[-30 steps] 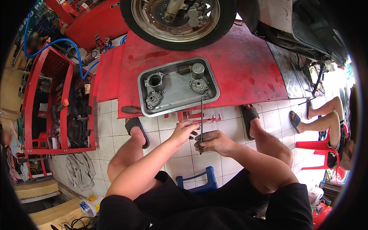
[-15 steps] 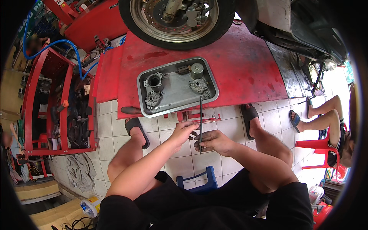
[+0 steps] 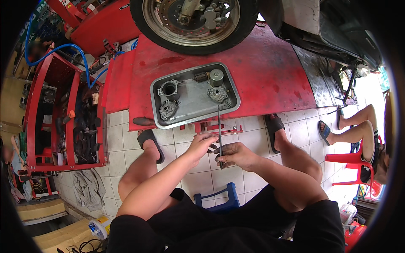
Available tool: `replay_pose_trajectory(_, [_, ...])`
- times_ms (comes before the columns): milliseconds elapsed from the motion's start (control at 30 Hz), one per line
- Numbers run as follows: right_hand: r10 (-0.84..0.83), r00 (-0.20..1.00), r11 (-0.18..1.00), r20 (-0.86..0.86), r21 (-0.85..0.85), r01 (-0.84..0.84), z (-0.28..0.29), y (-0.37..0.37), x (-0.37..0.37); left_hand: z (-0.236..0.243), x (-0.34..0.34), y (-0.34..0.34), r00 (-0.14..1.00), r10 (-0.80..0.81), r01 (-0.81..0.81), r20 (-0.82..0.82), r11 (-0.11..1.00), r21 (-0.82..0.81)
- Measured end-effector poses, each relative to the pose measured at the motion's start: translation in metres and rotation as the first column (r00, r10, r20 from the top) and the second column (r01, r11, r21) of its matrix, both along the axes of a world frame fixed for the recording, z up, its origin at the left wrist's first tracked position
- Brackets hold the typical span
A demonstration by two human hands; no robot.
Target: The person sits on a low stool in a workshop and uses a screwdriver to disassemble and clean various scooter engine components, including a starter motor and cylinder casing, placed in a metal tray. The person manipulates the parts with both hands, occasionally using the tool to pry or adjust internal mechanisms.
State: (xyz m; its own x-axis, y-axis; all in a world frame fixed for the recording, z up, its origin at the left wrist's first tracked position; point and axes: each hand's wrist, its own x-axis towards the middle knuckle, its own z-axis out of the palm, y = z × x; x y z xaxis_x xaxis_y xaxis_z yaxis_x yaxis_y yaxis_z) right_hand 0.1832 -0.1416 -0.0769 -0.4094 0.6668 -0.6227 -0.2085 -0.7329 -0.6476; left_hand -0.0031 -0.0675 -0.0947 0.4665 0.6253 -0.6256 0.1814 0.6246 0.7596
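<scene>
A long thin dark metal rod (image 3: 220,126) points away from me, its far tip over the near right part of a metal tray (image 3: 181,122). My right hand (image 3: 237,156) grips it near its close end, thumb and fingers pinched on it. My left hand (image 3: 202,146) is closed at its middle, fingertips against the left side. Inside the tray lie a cylindrical metal housing (image 3: 169,88), a round cast metal cover (image 3: 168,109), a similar cover (image 3: 218,94), a metal can-shaped part (image 3: 216,77) and a dark wound motor armature (image 3: 201,76). Small pieces lie near the right cover.
The tray rests on a red lift platform (image 3: 270,76), below a motorcycle wheel (image 3: 192,25). A red tool cart (image 3: 69,122) with a blue hose (image 3: 86,63) stands left. A blue stool (image 3: 228,200) is below me. At right another person's legs (image 3: 354,128) show beside a red chair (image 3: 350,159).
The rod's far end has swung slightly to the left. Both hands stay almost in place, and the tray's parts look unmoved.
</scene>
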Motion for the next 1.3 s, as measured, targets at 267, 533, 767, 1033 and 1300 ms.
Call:
replay_pose_trajectory(267, [0.029,0.997,0.999,0.065,0.039,-0.031,-0.0013,0.0002,0.0003,-0.0024,-0.0009,0.0004,1.000,-0.008,0.008,-0.006,1.000,-0.003])
replay_pose_trajectory(533, [0.036,0.990,0.995,0.134,0.083,-0.048,-0.0005,0.0002,-0.0008,0.0005,-0.0013,-0.0004,1.000,0.000,0.000,0.010,1.000,-0.017])
replay_pose_trajectory(767, [0.012,0.992,0.996,0.123,0.089,-0.023,-0.0038,0.0004,-0.0009,0.0021,-0.0015,-0.0002,1.000,-0.003,0.003,0.006,1.000,-0.017])
replay_pose_trajectory(1033, [0.005,0.992,0.996,0.124,0.085,-0.016,-0.0034,0.0003,-0.0011,0.0016,-0.0015,0.0001,1.000,-0.005,0.005,0.012,1.000,-0.015])
replay_pose_trajectory(1300, [0.012,0.991,0.997,0.137,0.078,-0.023,-0.0024,0.0008,-0.0010,0.0003,-0.0018,0.0002,1.000,-0.007,0.007,0.001,1.000,-0.014])
